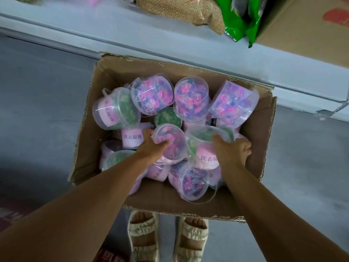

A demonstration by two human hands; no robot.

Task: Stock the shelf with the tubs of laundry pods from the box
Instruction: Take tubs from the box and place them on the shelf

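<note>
Both bare forearms reach forward and down. The left hand [151, 146] curls its fingers [164, 143] around a clear plastic tub; the right hand [231, 150] grips another, fingers wrapped over its side.

Bare forearms, no sleeves visible; cream ruched-strap sandals [168, 237] on both feet, toes exposed.

A pink label [132, 139] on one tub [135, 138] reads 洗衣凝珠; the other labels seem the same but blurred.
</note>
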